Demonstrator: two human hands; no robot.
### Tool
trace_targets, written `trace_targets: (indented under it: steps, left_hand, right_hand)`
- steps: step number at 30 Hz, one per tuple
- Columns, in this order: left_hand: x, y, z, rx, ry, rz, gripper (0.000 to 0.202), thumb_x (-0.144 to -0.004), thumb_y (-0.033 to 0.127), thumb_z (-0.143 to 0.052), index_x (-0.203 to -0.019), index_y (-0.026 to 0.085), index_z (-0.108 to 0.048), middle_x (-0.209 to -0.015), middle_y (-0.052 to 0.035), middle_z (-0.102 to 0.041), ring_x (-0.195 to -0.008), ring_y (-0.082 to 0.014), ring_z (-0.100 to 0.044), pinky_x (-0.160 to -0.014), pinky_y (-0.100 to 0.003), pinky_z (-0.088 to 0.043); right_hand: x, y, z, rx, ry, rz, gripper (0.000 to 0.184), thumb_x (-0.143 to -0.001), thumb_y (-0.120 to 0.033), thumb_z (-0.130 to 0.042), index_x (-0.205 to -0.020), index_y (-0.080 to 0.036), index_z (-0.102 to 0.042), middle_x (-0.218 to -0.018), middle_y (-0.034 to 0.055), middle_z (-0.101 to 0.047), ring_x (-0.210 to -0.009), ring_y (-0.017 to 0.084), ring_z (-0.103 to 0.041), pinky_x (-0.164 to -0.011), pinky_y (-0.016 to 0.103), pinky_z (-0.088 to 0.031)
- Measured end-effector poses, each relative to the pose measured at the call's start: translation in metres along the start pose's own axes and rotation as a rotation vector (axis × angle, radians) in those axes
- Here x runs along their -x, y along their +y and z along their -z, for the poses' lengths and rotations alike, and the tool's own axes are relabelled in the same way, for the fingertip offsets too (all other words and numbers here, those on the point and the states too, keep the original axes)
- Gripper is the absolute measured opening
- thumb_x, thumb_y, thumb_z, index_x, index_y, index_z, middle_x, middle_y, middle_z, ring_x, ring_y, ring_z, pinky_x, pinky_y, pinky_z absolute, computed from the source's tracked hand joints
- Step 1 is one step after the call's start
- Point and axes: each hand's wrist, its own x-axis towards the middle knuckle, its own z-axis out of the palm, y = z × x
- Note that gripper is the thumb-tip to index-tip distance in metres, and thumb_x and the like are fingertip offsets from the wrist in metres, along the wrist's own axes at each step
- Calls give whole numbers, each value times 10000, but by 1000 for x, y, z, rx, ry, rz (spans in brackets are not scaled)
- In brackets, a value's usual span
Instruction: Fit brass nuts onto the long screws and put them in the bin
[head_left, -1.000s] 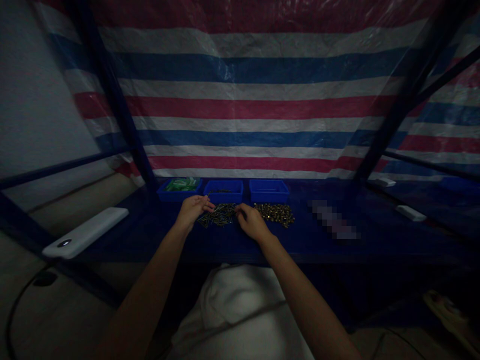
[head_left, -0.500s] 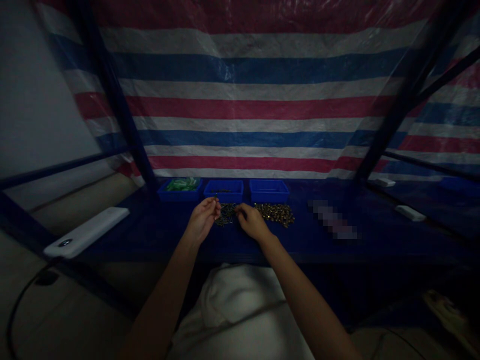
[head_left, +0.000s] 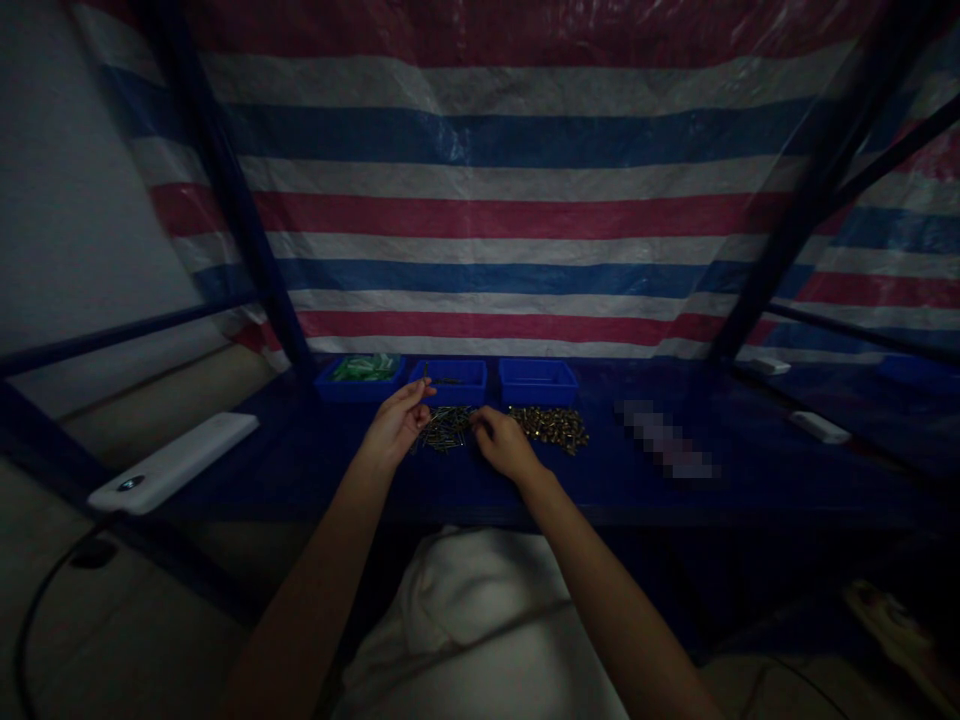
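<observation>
Left hand (head_left: 391, 428) closes its fingertips on a thin dark piece (head_left: 426, 371) held upright before the middle blue tray (head_left: 471, 394), the tip pinch probably chosen for fine control. Right hand (head_left: 505, 443) rests curled between the loose heap of slender metal pieces (head_left: 448, 431) at left and the brass-coloured heap (head_left: 556, 428) at right; cannot tell whether it grips anything. Both heaps lie on the near side of the tray row, apart from each other, presumably for easy reach and to avoid mixing.
</observation>
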Motion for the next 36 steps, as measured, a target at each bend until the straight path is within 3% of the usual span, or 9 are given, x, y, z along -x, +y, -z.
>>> trace_targets:
  steps: [3, 6, 9, 13, 16, 19, 25, 29, 36]
  left_hand:
    - [-22, 8, 1, -91, 24, 40, 106, -755, 195, -585, -851, 151, -587, -787, -20, -654, -423, -18, -452, -417, -157, -345]
    - [-38, 15, 3, -200, -74, 110, 130, -763, 219, -577, -864, 137, -578, -931, -95, -671, -537, -72, -568, -473, -181, -411]
    - [-44, 18, 8, -295, -119, 131, 169, -771, 289, -564, -855, 143, -555, -1039, -147, -643, -638, -140, -628, -449, -196, -398]
    - [-48, 13, 23, -606, -73, 6, 233, -727, 317, -595, -890, 153, -569, -924, -118, -675, -545, -124, -599, -425, -191, -348]
    - [-52, 5, 39, -994, -60, -167, 105, -667, 250, -622, -701, 150, -620, -687, -66, -663, -534, -130, -565, -526, -226, -397]
    - [-55, -3, 52, -1277, -91, -301, 17, -607, 205, -641, -604, 189, -642, -611, -37, -636, -601, -169, -570, -610, -257, -411]
    - [-58, -12, 59, -1316, -162, -386, 175, -641, 196, -595, -775, 236, -702, -755, -42, -666, -750, -201, -589, -746, -277, -424]
    - [-65, -15, 58, -1490, -278, -414, 240, -701, 217, -551, -882, 269, -700, -894, -56, -659, -865, -214, -581, -818, -286, -403]
    - [-59, -2, 59, -1839, -258, -390, 214, -755, 246, -480, -819, 236, -684, -928, -85, -638, -887, -227, -575, -778, -286, -413]
  right_hand:
    - [0, 0, 0, 3, -4, 1, 208, -773, -93, -413, -877, -192, -565, -841, 26, -620, -790, 144, -578, -766, 272, -429]
    - [0, -1, 1, 2, 2, -2, 202, -778, -97, -414, -874, -191, -565, -845, 27, -622, -794, 143, -579, -767, 269, -428]
    - [0, -2, 1, 12, -2, -6, 198, -774, -94, -420, -871, -191, -563, -837, 27, -623, -783, 143, -580, -756, 265, -428]
    - [0, -3, 1, 19, -10, -12, 192, -782, -101, -420, -865, -195, -565, -829, 25, -625, -773, 144, -581, -739, 258, -430]
    - [0, -2, 1, 18, -7, -14, 197, -777, -98, -423, -867, -196, -568, -822, 23, -624, -772, 144, -581, -742, 260, -430]
    - [0, -1, 0, 22, -6, -12, 196, -772, -99, -431, -870, -198, -569, -832, 23, -625, -778, 146, -580, -748, 264, -431]
    - [1, -2, 1, 7, -8, -8, 202, -783, -103, -412, -878, -195, -566, -834, 23, -628, -779, 142, -589, -760, 263, -436]
    - [0, -3, 2, 2, -9, -10, 201, -782, -101, -413, -874, -197, -564, -834, 23, -630, -786, 145, -590, -759, 265, -438]
    - [0, -1, 1, 16, -20, -11, 207, -773, -97, -421, -878, -190, -572, -825, 29, -626, -772, 150, -584, -748, 266, -433]
